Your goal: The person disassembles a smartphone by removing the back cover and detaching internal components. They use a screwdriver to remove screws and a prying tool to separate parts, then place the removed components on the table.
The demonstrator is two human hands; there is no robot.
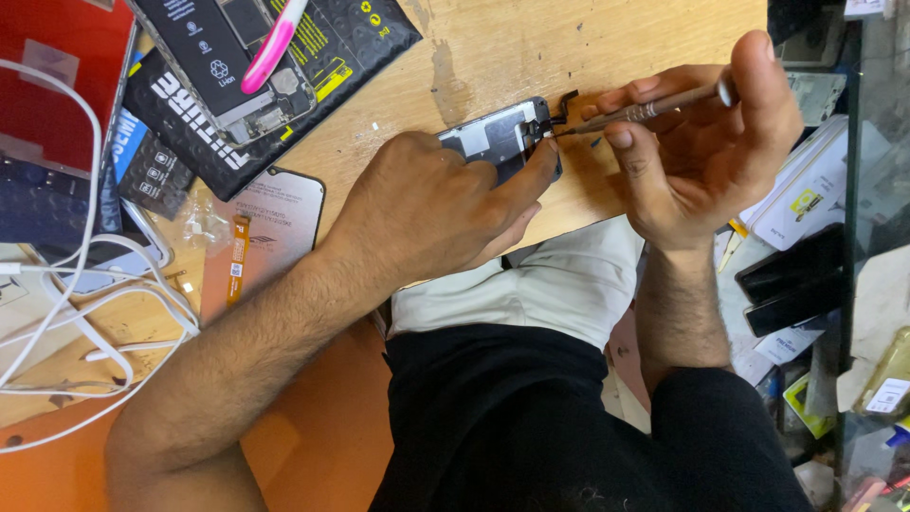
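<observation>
At the near edge of the worn wooden workbench (607, 38), a small dark phone display assembly with a silver metal back plate (500, 136) is being pinned flat under the left hand (431, 213) — fingers are curled over its near side, the index finger pressed along its right end. No lifting grip is made; it is a hold-down, the part lying on the bench just above the lap.

The right hand (706, 142) is closed around a slim silver precision screwdriver (654, 106), pinched between thumb and forefinger with the end cap seated under the index fingertip. Its tip is set against the right end of the assembly, beside a short black flex cable (566, 102) that is bent up from the corner.

The step in hand is judged to be screw work at that end of the plate; whether a screw is being loosened or tightened cannot be told. Light, straight pressure and a steady hold-down are called for next, so the tip is not slipped into the cable.

Further left — a black rectangular phone battery with yellow markings (313, 57), a pink and white plastic pry tool (273, 45), an opened phone body (232, 66), a dark phone back cover (275, 228), an orange flex ribbon (237, 258) and white cables (76, 313) are spread about.
</observation>
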